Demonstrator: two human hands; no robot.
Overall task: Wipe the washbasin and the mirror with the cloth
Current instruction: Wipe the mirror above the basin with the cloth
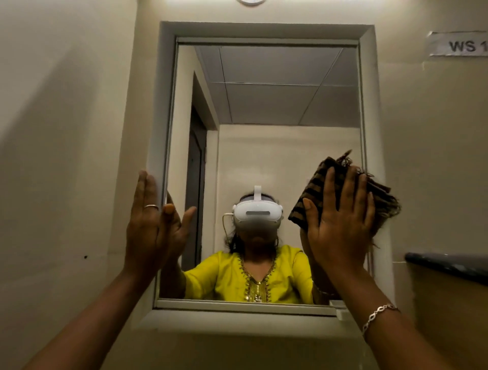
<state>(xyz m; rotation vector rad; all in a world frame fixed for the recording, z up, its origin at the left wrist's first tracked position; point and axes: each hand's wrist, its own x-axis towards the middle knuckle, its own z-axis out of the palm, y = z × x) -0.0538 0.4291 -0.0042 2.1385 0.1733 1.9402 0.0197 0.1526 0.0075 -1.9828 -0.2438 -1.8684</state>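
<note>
A framed mirror (266,111) hangs on the wall straight ahead, and it reflects a person in a yellow top with a white headset. My right hand (340,224) presses a dark brown striped cloth (317,190) flat against the mirror's lower right part, fingers spread and straight. My left hand (148,219) rests with straight fingers against the mirror's white frame on the left side, a ring on one finger. The washbasin is out of view.
Beige walls surround the mirror. A paper label (459,43) reading "WS 1" is stuck at the upper right. A dark ledge (449,264) juts from the right wall at wrist height. A round lamp (250,1) sits above the frame.
</note>
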